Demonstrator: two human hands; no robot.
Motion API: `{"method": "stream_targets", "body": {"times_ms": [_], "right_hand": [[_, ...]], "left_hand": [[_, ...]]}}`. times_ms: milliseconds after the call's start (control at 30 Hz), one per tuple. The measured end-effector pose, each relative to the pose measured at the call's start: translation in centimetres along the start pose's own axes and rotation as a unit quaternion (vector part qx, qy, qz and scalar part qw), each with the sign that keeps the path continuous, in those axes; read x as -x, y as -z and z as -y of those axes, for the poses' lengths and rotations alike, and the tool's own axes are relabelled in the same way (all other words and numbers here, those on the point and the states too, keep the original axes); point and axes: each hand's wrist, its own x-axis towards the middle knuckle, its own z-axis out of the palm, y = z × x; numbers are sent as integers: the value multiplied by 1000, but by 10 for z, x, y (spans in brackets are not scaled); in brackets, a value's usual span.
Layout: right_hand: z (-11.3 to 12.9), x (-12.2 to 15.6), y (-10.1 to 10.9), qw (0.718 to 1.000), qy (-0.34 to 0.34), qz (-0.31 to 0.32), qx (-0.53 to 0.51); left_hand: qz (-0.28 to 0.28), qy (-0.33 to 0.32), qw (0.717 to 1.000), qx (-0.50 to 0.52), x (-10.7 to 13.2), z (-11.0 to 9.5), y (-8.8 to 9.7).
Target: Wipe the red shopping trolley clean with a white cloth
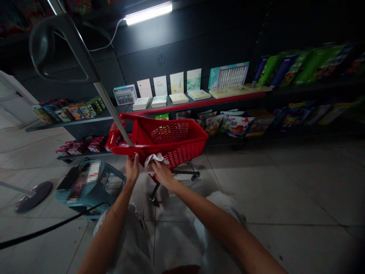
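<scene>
On the red plastic-basket shopping cart [159,146], the left hand [132,169] grips the near edge while the right hand [161,173], just beside, clutches a crumpled white cloth [155,160] against its side, apparently wiping; further strokes call for steady bracing.

Glossy plastic shopping cart [173,145]; matt, cloth-like wipe [156,157]

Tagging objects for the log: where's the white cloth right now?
Head view, a little left of centre: the cloth is in the right hand, at the near side of the red cart, just right of the left hand.
</scene>
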Motion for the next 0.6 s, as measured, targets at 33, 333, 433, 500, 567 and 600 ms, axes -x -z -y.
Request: {"method": "stream_targets", "body": {"times_ms": [33,333,433,500,567,600], "right_hand": [[0,0,1,1000,2,11,12],[-54,4,45,997,-4,-75,32],[-88,12,67,992,-39,-113,42],[-114,18,83,984,-71,-162,33],[-142,24,97,967,-112,-229,8],[-156,26,102,954,-137,-266,-12]], "left_hand": [[-1,-2,1000,1,-1,1,0],[-13,5,1000,-1,-7,7,0],[-15,3,1000,-4,-8,6,1],[-18,4,1000,-9,-9,6,2],[-25,1,1000,-18,-8,5,3],[-29,-2,999,-24,-8,5,3]]}}
